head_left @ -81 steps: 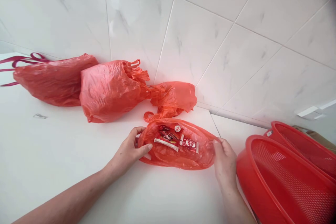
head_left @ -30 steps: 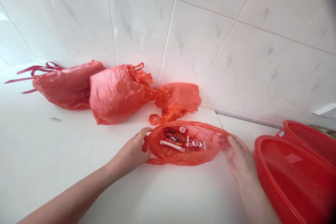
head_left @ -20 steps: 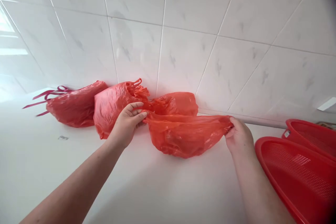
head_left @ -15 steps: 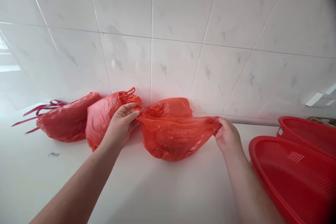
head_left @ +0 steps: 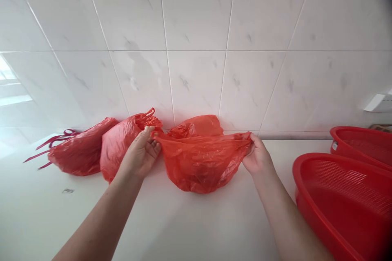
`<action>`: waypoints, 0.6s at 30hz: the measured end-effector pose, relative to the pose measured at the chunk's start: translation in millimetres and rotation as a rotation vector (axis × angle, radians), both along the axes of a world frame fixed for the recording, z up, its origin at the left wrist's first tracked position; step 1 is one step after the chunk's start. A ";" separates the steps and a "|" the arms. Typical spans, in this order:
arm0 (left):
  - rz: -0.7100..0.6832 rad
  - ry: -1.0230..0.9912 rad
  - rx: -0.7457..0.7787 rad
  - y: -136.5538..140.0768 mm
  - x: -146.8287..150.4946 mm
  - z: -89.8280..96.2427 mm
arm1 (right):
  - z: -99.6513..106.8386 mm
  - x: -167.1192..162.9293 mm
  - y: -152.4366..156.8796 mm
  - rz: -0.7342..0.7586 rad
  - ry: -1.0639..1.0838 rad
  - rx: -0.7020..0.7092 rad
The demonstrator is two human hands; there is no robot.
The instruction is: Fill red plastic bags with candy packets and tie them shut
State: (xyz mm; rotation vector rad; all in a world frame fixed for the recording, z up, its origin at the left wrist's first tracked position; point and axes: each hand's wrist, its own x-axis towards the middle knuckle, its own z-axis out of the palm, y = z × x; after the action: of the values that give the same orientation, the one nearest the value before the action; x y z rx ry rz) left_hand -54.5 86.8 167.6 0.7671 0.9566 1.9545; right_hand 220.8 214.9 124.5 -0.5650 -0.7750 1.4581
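Note:
A thin red plastic bag (head_left: 202, 167) is stretched sideways between my hands, its lower part sagging near the white countertop. My left hand (head_left: 142, 151) pinches one upper corner between thumb and fingers. The opposite corner is gripped by my right hand (head_left: 257, 155). Something darker shows faintly through the film, but I cannot make out what. Behind the stretched edge, more red plastic (head_left: 200, 125) bulges up by the wall. Close beside my left hand lies a filled red plastic bag (head_left: 118, 142) with gathered handles on top.
Farther left lies another filled red bag (head_left: 81, 151) with purple-red ties. Two red perforated baskets, a near one (head_left: 309, 167) and a far one (head_left: 339, 132), stand at right. A small scrap (head_left: 67, 191) lies on the countertop (head_left: 196, 228). A tiled wall (head_left: 196, 81) runs behind.
The camera view has levelled slightly. My right hand has come a little inward with its corner, and the bag hangs somewhat looser. Both hands keep their hold.

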 end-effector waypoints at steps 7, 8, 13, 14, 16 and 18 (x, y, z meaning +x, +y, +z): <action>0.315 0.528 -0.192 -19.0 27.6 -36.0 | -1.5 -3.9 -5.6 0.056 0.049 -0.042; 0.290 0.535 -0.209 -20.8 32.2 -41.6 | -1.3 -5.3 -6.8 0.051 0.063 -0.055; -0.035 0.459 -0.214 -15.3 50.8 -50.7 | 5.2 -13.0 -18.4 0.158 0.124 -0.099; -0.030 0.453 -0.213 -12.3 53.7 -48.8 | 7.7 -14.6 -22.3 0.191 0.109 -0.076; -0.009 0.395 -0.175 -5.6 59.6 -43.3 | 13.1 -17.9 -32.0 0.223 0.046 -0.019; -0.022 0.245 -0.131 1.6 66.0 -38.4 | 17.5 -22.2 -43.9 0.236 -0.062 0.044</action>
State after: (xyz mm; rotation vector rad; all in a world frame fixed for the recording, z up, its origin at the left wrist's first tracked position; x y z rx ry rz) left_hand 11.6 88.4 129.2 0.9518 1.2039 1.7868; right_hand 198.6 171.0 142.0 -0.4998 -0.9456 1.6415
